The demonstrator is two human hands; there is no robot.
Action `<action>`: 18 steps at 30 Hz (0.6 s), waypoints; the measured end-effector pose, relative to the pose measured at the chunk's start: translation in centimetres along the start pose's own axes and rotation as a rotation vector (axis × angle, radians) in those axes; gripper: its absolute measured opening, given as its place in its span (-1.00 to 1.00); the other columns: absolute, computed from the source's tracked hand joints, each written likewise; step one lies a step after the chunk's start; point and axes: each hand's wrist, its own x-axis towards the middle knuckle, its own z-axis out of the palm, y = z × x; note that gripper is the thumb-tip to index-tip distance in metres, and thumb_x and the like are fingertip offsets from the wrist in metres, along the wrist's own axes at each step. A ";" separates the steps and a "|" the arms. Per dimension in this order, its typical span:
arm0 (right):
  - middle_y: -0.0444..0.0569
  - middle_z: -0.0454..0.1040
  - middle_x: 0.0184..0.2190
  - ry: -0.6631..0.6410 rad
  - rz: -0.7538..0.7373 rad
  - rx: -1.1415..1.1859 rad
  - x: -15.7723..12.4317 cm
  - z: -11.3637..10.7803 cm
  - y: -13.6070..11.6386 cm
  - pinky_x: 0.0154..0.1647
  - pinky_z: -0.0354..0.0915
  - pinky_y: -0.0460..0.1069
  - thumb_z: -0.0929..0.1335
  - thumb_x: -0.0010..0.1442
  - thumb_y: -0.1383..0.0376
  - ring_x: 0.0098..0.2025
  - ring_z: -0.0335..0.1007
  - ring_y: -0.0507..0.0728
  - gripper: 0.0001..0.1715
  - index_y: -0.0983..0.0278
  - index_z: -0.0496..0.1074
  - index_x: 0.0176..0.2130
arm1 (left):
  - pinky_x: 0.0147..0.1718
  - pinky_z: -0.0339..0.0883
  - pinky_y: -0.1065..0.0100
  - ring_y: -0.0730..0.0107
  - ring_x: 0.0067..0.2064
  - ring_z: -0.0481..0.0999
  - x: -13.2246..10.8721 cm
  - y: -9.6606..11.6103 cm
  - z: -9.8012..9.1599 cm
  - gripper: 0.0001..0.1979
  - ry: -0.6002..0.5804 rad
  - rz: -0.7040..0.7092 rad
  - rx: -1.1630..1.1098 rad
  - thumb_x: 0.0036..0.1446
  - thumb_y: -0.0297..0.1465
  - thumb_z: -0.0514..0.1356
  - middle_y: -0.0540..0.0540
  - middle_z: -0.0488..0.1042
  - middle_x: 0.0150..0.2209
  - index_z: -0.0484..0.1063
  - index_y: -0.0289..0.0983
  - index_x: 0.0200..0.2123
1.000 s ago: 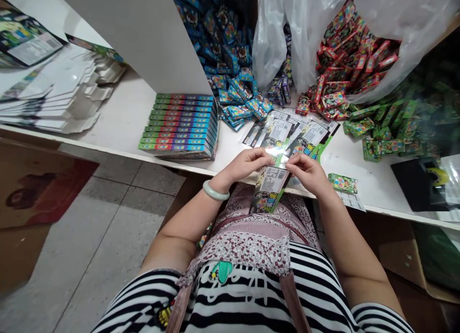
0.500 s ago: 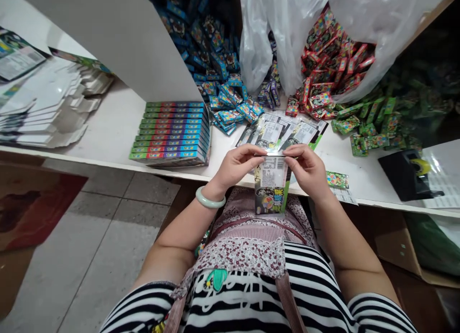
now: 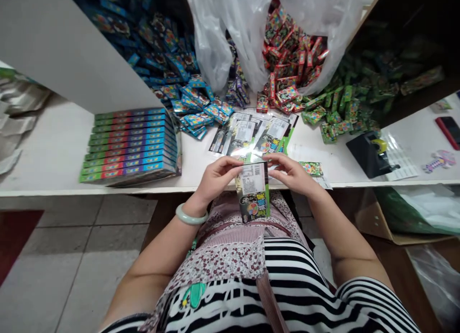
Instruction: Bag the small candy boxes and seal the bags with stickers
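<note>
A flat black-and-green printed packet (image 3: 253, 191) with a white label panel hangs in front of my apron, below the table's edge. My left hand (image 3: 217, 179) pinches its top left corner between thumb and fingers; a pale green bangle (image 3: 191, 215) circles that wrist. My right hand (image 3: 293, 176) is at the packet's top right corner, thumb and forefinger apart, the forefinger close to the top edge. Whether that fingertip touches the packet I cannot tell. Just beyond my hands, similar printed packets (image 3: 275, 134) lie overlapping on the white table (image 3: 196, 172).
To the left stands a stack of multicoloured boxes (image 3: 129, 143). Behind are heaps of small blue boxes (image 3: 194, 100), purple boxes (image 3: 237, 91), red boxes (image 3: 287, 91) and green boxes (image 3: 338, 110), with plastic bags (image 3: 247, 36) between. A black tape dispenser (image 3: 370, 155) sits at the right.
The view has shifted right, so the table's contents appear farther left. My right thumb has come off the packet's face and its fingers have parted. My left hand keeps its pinch.
</note>
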 end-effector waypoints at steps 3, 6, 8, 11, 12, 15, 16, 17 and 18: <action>0.02 0.56 -0.04 0.216 0.125 -0.170 1.3 -5.0 2.8 -0.01 0.42 0.10 0.37 0.23 0.21 -0.10 0.49 0.13 -0.57 0.18 0.50 0.09 | -0.22 0.49 0.34 0.36 -0.24 0.57 0.1 -0.2 -0.2 -0.75 0.052 0.005 0.044 0.06 -0.20 0.39 -0.07 0.59 -0.30 0.56 -0.26 -0.29; 0.11 0.57 -0.09 0.374 0.362 -0.576 2.9 -9.5 6.0 0.05 0.36 0.15 0.38 0.16 0.33 -0.16 0.49 0.18 -0.70 0.31 0.60 -0.11 | -0.24 0.47 0.36 0.38 -0.25 0.55 0.2 -0.5 0.0 -0.73 0.084 0.007 0.057 0.04 -0.19 0.40 -0.05 0.57 -0.32 0.55 -0.25 -0.31; 0.12 0.57 -0.12 0.316 0.479 -0.687 3.7 -11.1 7.5 0.03 0.34 0.13 0.40 0.12 0.33 -0.15 0.50 0.21 -0.77 0.32 0.63 -0.21 | -0.24 0.47 0.36 0.37 -0.26 0.55 0.4 -0.5 0.3 -0.73 0.082 0.006 0.061 0.04 -0.19 0.39 -0.05 0.56 -0.32 0.54 -0.25 -0.30; 0.05 0.59 -0.26 0.231 0.557 -0.661 4.0 -11.6 8.8 -0.11 0.34 0.06 0.43 0.07 0.30 -0.21 0.49 0.19 -0.86 0.29 0.61 -0.33 | -0.22 0.48 0.34 0.35 -0.24 0.56 0.6 -0.4 0.4 -0.75 0.059 0.001 0.057 0.06 -0.20 0.39 -0.06 0.57 -0.30 0.53 -0.25 -0.30; 0.01 0.59 -0.32 0.227 0.562 -0.640 3.9 -11.4 8.9 -0.15 0.33 0.04 0.44 0.06 0.29 -0.24 0.48 0.17 -0.87 0.29 0.60 -0.35 | -0.22 0.48 0.34 0.35 -0.24 0.56 0.7 -0.4 0.4 -0.75 0.054 -0.001 0.055 0.07 -0.21 0.38 -0.06 0.57 -0.30 0.52 -0.25 -0.29; -0.07 0.55 -0.40 0.267 0.543 -0.536 3.1 -11.4 9.0 -0.21 0.30 0.01 0.42 0.05 0.28 -0.32 0.42 0.12 -0.91 0.26 0.53 -0.41 | -0.20 0.47 0.34 0.36 -0.24 0.56 0.8 -0.6 0.1 -0.75 0.051 0.002 0.050 0.08 -0.21 0.38 -0.06 0.57 -0.29 0.51 -0.25 -0.28; -0.09 0.54 -0.42 0.282 0.534 -0.469 2.8 -11.5 8.9 -0.22 0.30 0.00 0.42 0.04 0.27 -0.34 0.41 0.10 -0.92 0.26 0.50 -0.43 | -0.20 0.46 0.34 0.36 -0.24 0.55 0.8 -0.8 0.0 -0.74 0.049 0.005 0.049 0.08 -0.21 0.38 -0.06 0.57 -0.29 0.50 -0.25 -0.28; -0.11 0.51 -0.44 0.294 0.532 -0.384 2.5 -11.8 8.7 -0.22 0.30 0.00 0.41 0.04 0.27 -0.35 0.39 0.08 -0.91 0.25 0.47 -0.44 | -0.21 0.46 0.34 0.37 -0.24 0.55 0.8 -0.9 0.0 -0.74 0.047 0.008 0.047 0.09 -0.20 0.37 -0.06 0.56 -0.29 0.50 -0.25 -0.27; -0.12 0.49 -0.46 0.302 0.541 -0.292 2.2 -12.0 8.3 -0.23 0.31 -0.01 0.42 0.03 0.26 -0.36 0.38 0.07 -0.90 0.25 0.44 -0.45 | -0.21 0.45 0.34 0.37 -0.24 0.54 0.8 -1.0 0.0 -0.74 0.041 0.012 0.043 0.11 -0.20 0.37 -0.06 0.55 -0.29 0.49 -0.25 -0.27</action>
